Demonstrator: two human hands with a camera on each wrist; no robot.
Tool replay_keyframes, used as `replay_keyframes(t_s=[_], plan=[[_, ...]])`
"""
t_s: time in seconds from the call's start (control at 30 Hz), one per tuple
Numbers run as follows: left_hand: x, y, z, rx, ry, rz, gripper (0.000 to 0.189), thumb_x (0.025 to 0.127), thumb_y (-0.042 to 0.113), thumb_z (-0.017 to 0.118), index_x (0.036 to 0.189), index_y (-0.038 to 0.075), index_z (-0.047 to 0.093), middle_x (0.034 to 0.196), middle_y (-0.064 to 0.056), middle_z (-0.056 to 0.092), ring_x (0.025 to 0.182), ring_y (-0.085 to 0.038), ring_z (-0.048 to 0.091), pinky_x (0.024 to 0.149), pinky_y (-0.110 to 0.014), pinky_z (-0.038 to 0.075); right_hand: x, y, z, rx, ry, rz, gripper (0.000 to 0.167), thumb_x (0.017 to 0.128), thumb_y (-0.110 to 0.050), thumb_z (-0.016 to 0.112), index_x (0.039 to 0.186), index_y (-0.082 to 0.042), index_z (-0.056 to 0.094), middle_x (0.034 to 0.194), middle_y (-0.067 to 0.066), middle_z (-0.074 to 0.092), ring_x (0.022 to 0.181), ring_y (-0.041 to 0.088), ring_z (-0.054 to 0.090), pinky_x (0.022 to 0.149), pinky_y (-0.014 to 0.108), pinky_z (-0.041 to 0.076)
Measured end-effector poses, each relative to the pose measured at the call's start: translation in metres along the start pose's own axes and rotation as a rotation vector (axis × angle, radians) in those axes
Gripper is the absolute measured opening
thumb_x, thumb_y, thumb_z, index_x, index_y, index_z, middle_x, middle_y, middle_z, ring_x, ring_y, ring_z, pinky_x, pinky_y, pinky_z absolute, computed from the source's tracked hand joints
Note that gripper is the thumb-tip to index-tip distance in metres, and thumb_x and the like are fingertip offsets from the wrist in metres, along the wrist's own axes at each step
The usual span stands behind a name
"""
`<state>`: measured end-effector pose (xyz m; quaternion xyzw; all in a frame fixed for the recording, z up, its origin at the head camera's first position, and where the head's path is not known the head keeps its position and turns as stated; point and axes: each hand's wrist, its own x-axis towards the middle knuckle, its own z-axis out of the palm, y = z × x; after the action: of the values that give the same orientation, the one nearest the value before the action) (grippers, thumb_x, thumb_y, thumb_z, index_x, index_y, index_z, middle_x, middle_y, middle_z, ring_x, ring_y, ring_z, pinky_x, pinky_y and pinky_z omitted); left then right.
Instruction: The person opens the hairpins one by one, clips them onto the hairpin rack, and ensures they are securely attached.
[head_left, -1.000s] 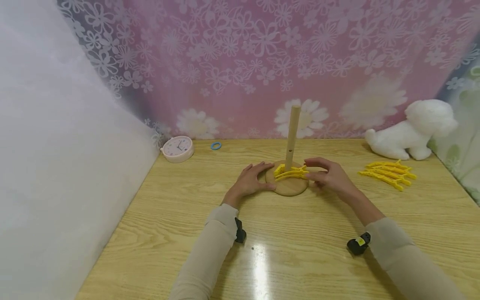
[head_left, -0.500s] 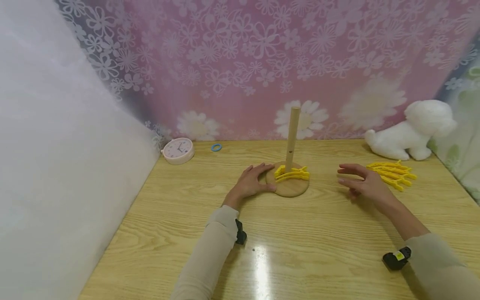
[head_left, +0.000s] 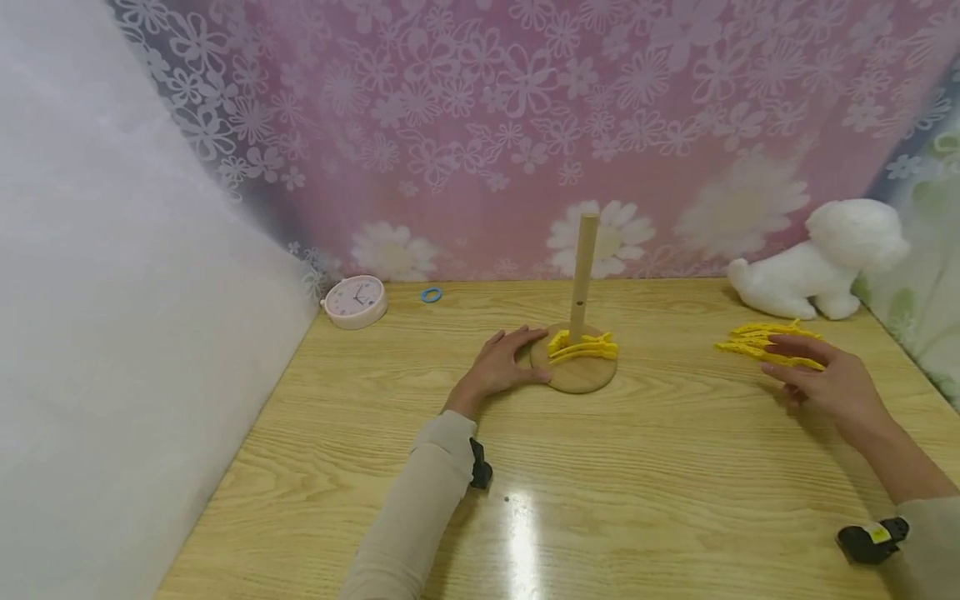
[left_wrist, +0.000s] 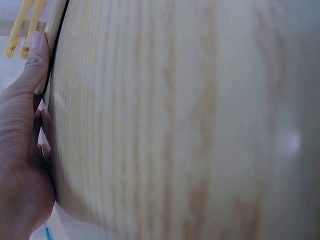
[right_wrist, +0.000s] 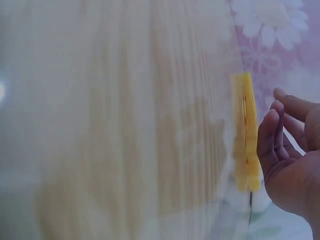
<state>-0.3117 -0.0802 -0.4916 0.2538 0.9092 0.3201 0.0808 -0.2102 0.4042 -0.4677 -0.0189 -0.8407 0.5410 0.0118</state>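
Note:
A wooden stand, a round base [head_left: 581, 379] with an upright post [head_left: 583, 275], stands mid-table. My left hand [head_left: 498, 362] holds the left rim of the base, its thumb [left_wrist: 36, 50] against the disc and its fingers along the far side. Several slim yellow clips [head_left: 581, 348] with forked ends, like hair clips, lie at the foot of the post. On the right lies a loose pile of more yellow clips [head_left: 750, 342]. Over the near right side of that pile hovers my right hand [head_left: 843, 383], thumb and fingers apart, nothing seen between them; it hides part of the pile.
A white plush dog [head_left: 825, 258] sits behind the pile, by the right wall. At the back left are a pink round clock [head_left: 355, 302] and a small blue ring [head_left: 431, 294]. A flowered curtain [head_left: 480, 125] hangs along the table's back edge.
My right hand has left the clips at the post and moved right to the loose pile, its fingers parted. The left hand stays at the base.

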Motion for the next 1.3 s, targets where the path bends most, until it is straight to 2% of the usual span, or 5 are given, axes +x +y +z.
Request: replay_keyframes(t_s=[0.33, 0.63, 1.1, 1.2, 1.3], plan=[[-0.001, 0.002, -0.002, -0.006, -0.009, -0.008, 0.087, 0.087, 0.054, 0.08, 0.161, 0.03, 0.041, 0.169, 0.002, 0.033, 0.158, -0.011, 0.022, 0.132, -0.036, 0.002, -0.003, 0.019, -0.018, -0.146, 0.126, 0.1, 0.046, 0.103, -0.028, 0.068, 0.14, -0.003, 0.055, 0.089, -0.025, 0.061, 0.062, 0.02, 0.061, 0.051, 0.034, 0.055], [-0.002, 0.003, -0.002, -0.008, -0.012, -0.013, 0.086, 0.088, 0.054, 0.08, 0.161, 0.032, 0.041, 0.169, 0.001, 0.032, 0.158, -0.01, 0.022, 0.131, -0.035, 0.002, -0.001, 0.025, -0.024, -0.105, 0.121, 0.11, 0.042, 0.102, -0.027, 0.07, 0.137, -0.007, 0.057, 0.09, -0.029, 0.063, 0.061, 0.02, 0.06, 0.05, 0.033, 0.054], [0.001, -0.003, 0.002, -0.011, -0.001, -0.006, 0.088, 0.087, 0.056, 0.081, 0.161, 0.033, 0.041, 0.171, 0.001, 0.029, 0.159, -0.012, 0.02, 0.131, -0.034, 0.001, 0.003, 0.023, -0.013, -0.179, 0.094, 0.057, 0.049, 0.101, -0.023, 0.071, 0.14, 0.0, 0.056, 0.093, -0.035, 0.061, 0.061, 0.021, 0.062, 0.051, 0.034, 0.056], [0.001, -0.004, 0.002, -0.023, 0.0, -0.009, 0.087, 0.086, 0.056, 0.08, 0.161, 0.034, 0.041, 0.171, 0.002, 0.029, 0.159, -0.011, 0.019, 0.131, -0.034, 0.002, 0.004, 0.021, -0.012, -0.141, 0.068, 0.057, 0.048, 0.1, -0.024, 0.073, 0.139, -0.002, 0.057, 0.095, -0.035, 0.063, 0.061, 0.021, 0.062, 0.051, 0.033, 0.056], [0.001, -0.005, 0.002, -0.029, 0.0, -0.008, 0.087, 0.086, 0.057, 0.08, 0.161, 0.034, 0.041, 0.17, 0.002, 0.029, 0.158, -0.01, 0.019, 0.131, -0.034, 0.002, 0.004, 0.016, -0.01, -0.062, 0.022, 0.068, 0.039, 0.098, -0.022, 0.075, 0.134, -0.012, 0.063, 0.099, -0.033, 0.067, 0.061, 0.019, 0.061, 0.05, 0.032, 0.055]])
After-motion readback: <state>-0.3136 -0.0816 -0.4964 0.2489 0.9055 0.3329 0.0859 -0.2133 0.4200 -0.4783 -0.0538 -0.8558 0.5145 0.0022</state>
